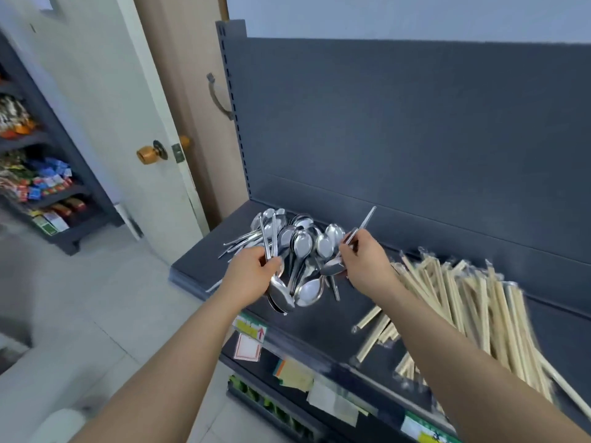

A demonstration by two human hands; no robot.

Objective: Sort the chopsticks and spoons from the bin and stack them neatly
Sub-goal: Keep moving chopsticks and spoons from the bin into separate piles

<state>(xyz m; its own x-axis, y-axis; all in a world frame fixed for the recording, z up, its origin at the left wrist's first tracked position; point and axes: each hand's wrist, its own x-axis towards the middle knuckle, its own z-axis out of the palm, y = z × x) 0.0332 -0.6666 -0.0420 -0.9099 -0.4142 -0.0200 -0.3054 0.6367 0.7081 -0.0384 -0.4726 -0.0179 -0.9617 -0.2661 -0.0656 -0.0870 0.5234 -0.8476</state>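
Observation:
A heap of shiny metal spoons point(303, 241) lies on the dark grey shelf point(319, 318). My left hand point(252, 266) grips a small bunch of spoons point(279, 295) by the handles, bowls hanging toward the shelf's front edge. My right hand point(361, 254) is just right of the heap and pinches one spoon by its thin handle point(364, 223), which points up and back. A big pile of pale wrapped chopsticks point(463, 302) spreads across the right side of the shelf, partly behind my right forearm.
The shelf's dark back panel point(415, 139) rises behind the piles. Price tags and paper labels point(249, 334) hang along the front rail. A white door with a brass knob point(147, 154) stands left. A rack of packaged snacks point(41, 183) is at far left.

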